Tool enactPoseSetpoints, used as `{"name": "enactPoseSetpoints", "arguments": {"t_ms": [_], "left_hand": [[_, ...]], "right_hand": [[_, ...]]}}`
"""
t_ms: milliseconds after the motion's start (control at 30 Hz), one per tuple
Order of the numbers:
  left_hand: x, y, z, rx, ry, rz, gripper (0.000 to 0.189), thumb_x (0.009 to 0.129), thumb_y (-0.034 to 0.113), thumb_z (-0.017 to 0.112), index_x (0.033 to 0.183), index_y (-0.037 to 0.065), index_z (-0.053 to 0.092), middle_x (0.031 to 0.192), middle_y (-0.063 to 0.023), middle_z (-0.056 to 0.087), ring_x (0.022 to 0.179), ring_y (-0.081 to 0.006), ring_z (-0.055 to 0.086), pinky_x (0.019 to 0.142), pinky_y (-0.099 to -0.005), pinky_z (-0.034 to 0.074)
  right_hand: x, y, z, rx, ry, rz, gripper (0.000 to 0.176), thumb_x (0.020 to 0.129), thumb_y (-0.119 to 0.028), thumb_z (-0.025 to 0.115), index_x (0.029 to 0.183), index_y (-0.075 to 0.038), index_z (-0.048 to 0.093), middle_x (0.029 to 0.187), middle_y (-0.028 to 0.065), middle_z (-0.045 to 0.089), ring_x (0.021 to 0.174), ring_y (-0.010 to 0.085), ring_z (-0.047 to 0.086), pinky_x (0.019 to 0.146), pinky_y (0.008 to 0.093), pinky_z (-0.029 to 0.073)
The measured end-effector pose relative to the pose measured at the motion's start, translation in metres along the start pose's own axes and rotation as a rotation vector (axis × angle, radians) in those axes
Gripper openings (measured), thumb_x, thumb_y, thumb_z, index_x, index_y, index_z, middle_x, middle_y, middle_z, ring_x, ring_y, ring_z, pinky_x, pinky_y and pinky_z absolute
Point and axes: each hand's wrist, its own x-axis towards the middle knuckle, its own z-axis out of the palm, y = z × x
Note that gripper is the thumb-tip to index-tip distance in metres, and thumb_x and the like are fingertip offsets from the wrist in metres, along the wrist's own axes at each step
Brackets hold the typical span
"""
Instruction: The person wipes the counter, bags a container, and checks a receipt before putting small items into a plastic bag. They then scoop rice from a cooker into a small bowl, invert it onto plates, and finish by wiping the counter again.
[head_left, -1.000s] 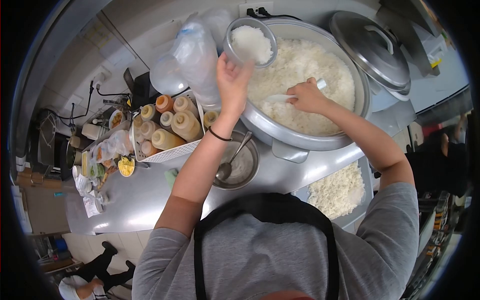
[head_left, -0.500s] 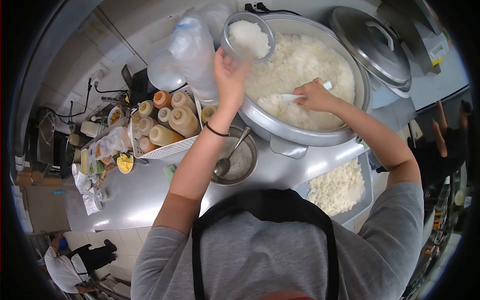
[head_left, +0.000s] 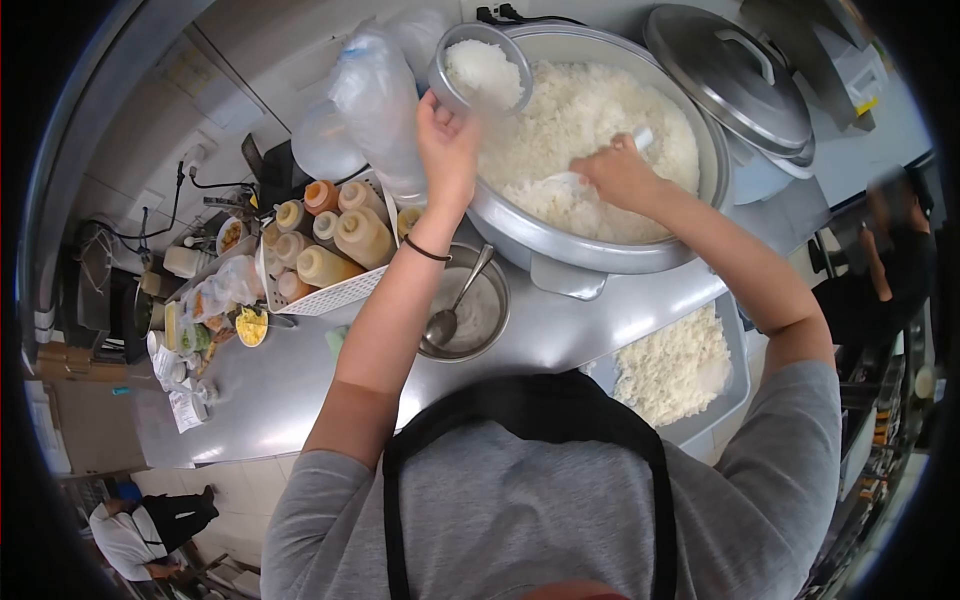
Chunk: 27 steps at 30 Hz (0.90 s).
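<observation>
My left hand [head_left: 447, 145] is closed on the side of a round bowl [head_left: 436, 72] with a mound of white rice [head_left: 484, 72] in it, held over the left rim of a big metal rice pot [head_left: 545, 240]. Inside that pot lies a broad bed of cooked rice [head_left: 590, 105]. My right hand [head_left: 618, 172] is closed round a white rice paddle [head_left: 642, 140], whose blade is partly sunk in the rice near the pot's middle. Some motion blur softens the right fingers.
A metal bowl with a spoon [head_left: 441, 326] stands before the pot. Squeeze bottles fill a white basket [head_left: 325, 297] at left, near plastic bags [head_left: 375, 110]. The pot lid [head_left: 735, 80] leans at right. Below sits a tray of rice [head_left: 675, 370]. Other people [head_left: 150, 535] stand beyond the counter.
The paddle in my right hand has shifted slightly left and up within the rice. My left hand still holds the bowl; the whole view has moved a little.
</observation>
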Motion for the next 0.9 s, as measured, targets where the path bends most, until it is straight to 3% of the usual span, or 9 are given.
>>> {"name": "enactPoseSetpoints", "arguments": {"t_ms": [33,67,133,267,333,467,567,633,900], "left_hand": [[0.000,0.000,0.000,0.001,-0.004,0.005,0.047,0.080,0.005,0.061,0.118,-0.003,0.035,0.106,-0.0122,0.054,0.092,-0.0144,0.054,0.076,-0.0269,0.046],[-0.001,0.001,0.000,0.001,-0.005,0.006,0.047,0.080,0.005,0.061,0.118,-0.003,0.035,0.106,-0.0122,0.054,0.092,-0.0144,0.054,0.076,-0.0269,0.046],[-0.001,0.001,0.000,0.034,-0.006,0.014,0.047,0.080,0.005,0.061,0.117,-0.004,0.035,0.106,-0.0127,0.054,0.092,-0.0148,0.055,0.077,-0.0267,0.045],[-0.001,-0.001,0.001,0.006,-0.012,0.028,0.049,0.079,0.004,0.062,0.118,-0.005,0.034,0.107,-0.0132,0.054,0.094,-0.0157,0.055,0.079,-0.0275,0.045],[0.001,-0.003,0.000,0.056,0.009,0.022,0.051,0.079,0.003,0.062,0.120,-0.007,0.033,0.109,-0.0140,0.053,0.096,-0.0164,0.054,0.081,-0.0279,0.044],[0.003,-0.002,-0.003,0.087,-0.039,-0.009,0.057,0.077,-0.002,0.059,0.125,-0.006,0.027,0.119,-0.0166,0.048,0.108,-0.0204,0.050,0.088,-0.0279,0.041],[0.001,0.001,0.000,0.088,-0.042,-0.022,0.057,0.077,-0.002,0.059,0.124,-0.006,0.027,0.118,-0.0166,0.048,0.107,-0.0202,0.050,0.088,-0.0277,0.041],[0.000,0.001,0.002,0.051,-0.021,0.024,0.052,0.079,0.002,0.060,0.121,-0.007,0.032,0.111,-0.0138,0.053,0.098,-0.0167,0.054,0.085,-0.0265,0.042],[0.002,-0.001,0.001,0.070,-0.013,-0.006,0.050,0.080,0.005,0.061,0.120,-0.005,0.034,0.109,-0.0127,0.054,0.095,-0.0151,0.054,0.079,-0.0274,0.045]], "right_hand": [[0.003,0.000,0.000,-0.122,0.160,-0.034,0.007,0.072,-0.011,0.056,0.078,-0.014,0.059,0.068,0.0061,0.061,0.078,0.0207,0.058,0.082,0.0364,0.029],[0.005,0.000,0.000,-0.123,0.162,-0.034,0.007,0.072,-0.011,0.056,0.078,-0.014,0.059,0.068,0.0061,0.061,0.078,0.0207,0.058,0.082,0.0364,0.029],[0.006,-0.005,-0.009,-0.287,0.192,-0.236,0.008,0.071,-0.011,0.055,0.077,-0.014,0.060,0.070,0.0053,0.061,0.077,0.0190,0.057,0.081,0.0354,0.030],[0.007,-0.018,-0.023,-0.344,0.097,-0.346,0.006,0.071,-0.015,0.056,0.071,-0.013,0.061,0.067,0.0055,0.060,0.070,0.0190,0.055,0.080,0.0345,0.030],[0.007,-0.015,-0.026,-0.192,0.094,-0.366,0.012,0.072,-0.016,0.055,0.062,-0.012,0.060,0.060,0.0063,0.057,0.062,0.0201,0.052,0.078,0.0336,0.030],[-0.001,-0.005,-0.027,-0.094,0.041,-0.339,0.016,0.076,-0.021,0.057,0.063,-0.012,0.059,0.056,0.0067,0.052,0.064,0.0218,0.052,0.078,0.0358,0.028],[-0.013,0.004,-0.021,0.065,0.024,-0.298,0.016,0.073,-0.017,0.054,0.059,-0.010,0.058,0.053,0.0086,0.052,0.058,0.0246,0.049,0.075,0.0343,0.028],[-0.023,0.009,-0.014,0.214,-0.003,-0.249,0.016,0.073,-0.017,0.053,0.059,-0.010,0.056,0.053,0.0088,0.052,0.057,0.0256,0.049,0.073,0.0354,0.027],[-0.065,0.035,-0.015,0.259,-0.034,-0.045,0.010,0.073,-0.015,0.053,0.066,-0.011,0.059,0.059,0.0085,0.056,0.065,0.0259,0.054,0.078,0.0351,0.029]]}}
